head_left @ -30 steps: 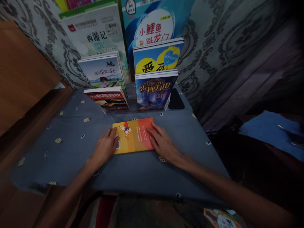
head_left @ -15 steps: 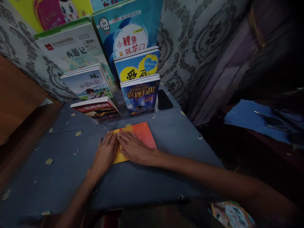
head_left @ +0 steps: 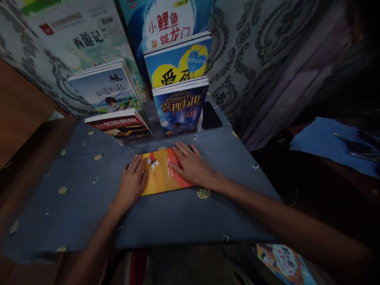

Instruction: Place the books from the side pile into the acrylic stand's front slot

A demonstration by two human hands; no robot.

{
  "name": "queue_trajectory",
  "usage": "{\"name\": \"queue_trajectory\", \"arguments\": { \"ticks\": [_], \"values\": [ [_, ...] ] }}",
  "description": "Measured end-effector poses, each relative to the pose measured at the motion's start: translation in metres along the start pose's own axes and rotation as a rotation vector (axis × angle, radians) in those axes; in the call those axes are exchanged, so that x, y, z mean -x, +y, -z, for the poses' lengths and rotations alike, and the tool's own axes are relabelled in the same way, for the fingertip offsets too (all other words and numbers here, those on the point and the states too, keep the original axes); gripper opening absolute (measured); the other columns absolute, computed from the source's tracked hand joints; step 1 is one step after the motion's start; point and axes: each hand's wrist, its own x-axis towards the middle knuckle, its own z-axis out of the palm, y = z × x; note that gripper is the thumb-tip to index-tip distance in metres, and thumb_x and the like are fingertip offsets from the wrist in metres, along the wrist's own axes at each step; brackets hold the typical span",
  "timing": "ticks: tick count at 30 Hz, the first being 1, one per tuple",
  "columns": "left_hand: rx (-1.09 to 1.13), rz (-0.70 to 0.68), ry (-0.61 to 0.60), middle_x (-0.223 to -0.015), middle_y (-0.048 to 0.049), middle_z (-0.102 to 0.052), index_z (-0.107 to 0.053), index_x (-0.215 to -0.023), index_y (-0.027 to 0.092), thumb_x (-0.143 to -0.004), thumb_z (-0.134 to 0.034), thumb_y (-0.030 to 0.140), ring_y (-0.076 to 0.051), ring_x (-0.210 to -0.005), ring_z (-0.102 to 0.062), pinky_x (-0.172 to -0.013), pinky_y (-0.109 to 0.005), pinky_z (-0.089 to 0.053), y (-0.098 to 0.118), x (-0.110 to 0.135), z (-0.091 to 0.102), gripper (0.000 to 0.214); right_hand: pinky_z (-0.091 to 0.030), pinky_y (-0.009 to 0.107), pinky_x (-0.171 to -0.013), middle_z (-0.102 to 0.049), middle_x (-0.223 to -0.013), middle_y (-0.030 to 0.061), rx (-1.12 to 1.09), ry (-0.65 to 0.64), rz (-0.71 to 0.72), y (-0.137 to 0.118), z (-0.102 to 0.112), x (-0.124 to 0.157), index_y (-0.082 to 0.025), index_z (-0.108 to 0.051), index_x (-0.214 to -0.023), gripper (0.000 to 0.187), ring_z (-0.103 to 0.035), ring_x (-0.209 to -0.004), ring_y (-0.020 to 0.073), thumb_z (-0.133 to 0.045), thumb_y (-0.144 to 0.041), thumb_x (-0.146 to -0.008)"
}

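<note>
A thin yellow and orange book (head_left: 160,174) lies flat on the grey-blue patterned cloth (head_left: 89,198) in front of me. My left hand (head_left: 132,184) rests flat on the book's left edge, fingers stretched out. My right hand (head_left: 191,164) lies flat on the book's right half, fingers spread and pointing left. Neither hand grips anything.
Behind the book, several books stand in tiers: a dark blue one (head_left: 181,109), a blue and yellow one (head_left: 178,61), a red one (head_left: 118,124), larger ones at the back. A black phone (head_left: 210,115) lies beside them. A patterned curtain (head_left: 252,59) hangs right. Another book (head_left: 282,263) lies below the table edge.
My right hand has slid from the book's left part, beside my left hand, back to its right half. My left hand stays on the left edge.
</note>
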Motion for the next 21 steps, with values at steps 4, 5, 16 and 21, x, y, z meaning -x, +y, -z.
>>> {"name": "queue_trajectory", "arguments": {
  "ticks": [4,5,16,21],
  "values": [
    [0.047,-0.059,-0.014,-0.155,-0.0159,-0.047,-0.049,-0.142,0.017,-0.102,-0.038,0.032,-0.028,-0.147,-0.04,-0.116,-0.053,-0.037,-0.012,-0.004,0.005,0.045,-0.028,0.056,-0.122,-0.039,-0.159,0.0233,0.062,-0.037,-0.006,-0.005,0.004,0.0,-0.002,-0.041,-0.15,0.064,-0.034,-0.149,0.0342,-0.043,-0.043,-0.1],
    [0.059,-0.068,-0.02,-0.154,-0.0154,-0.048,-0.049,-0.142,0.017,-0.102,-0.038,0.033,-0.027,-0.146,-0.042,-0.116,-0.053,-0.038,-0.015,-0.005,0.007,0.045,-0.028,0.055,-0.122,-0.039,-0.159,0.023,0.076,-0.043,-0.008,-0.006,0.005,0.0,-0.002,-0.04,-0.15,0.064,-0.034,-0.149,0.0341,-0.042,-0.043,-0.101],
    [-0.074,-0.126,-0.092,-0.156,-0.0165,-0.046,-0.049,-0.146,0.021,-0.103,-0.042,0.039,-0.031,-0.144,-0.044,-0.114,-0.063,-0.036,0.009,0.033,0.019,0.047,-0.028,0.055,-0.121,-0.039,-0.16,0.0202,0.134,-0.051,-0.04,-0.009,0.006,0.0,-0.005,-0.04,-0.151,0.063,-0.035,-0.149,0.0328,-0.04,-0.044,-0.101],
    [-0.183,-0.125,-0.055,-0.156,-0.0195,-0.045,-0.044,-0.151,0.022,-0.102,-0.045,0.032,-0.034,-0.142,-0.046,-0.112,-0.065,-0.037,0.024,0.057,0.016,0.049,-0.029,0.056,-0.118,-0.043,-0.157,0.0213,0.157,-0.053,-0.033,-0.011,0.009,0.001,-0.004,-0.042,-0.149,0.062,-0.037,-0.146,0.034,-0.041,-0.044,-0.101]
  ]
}}
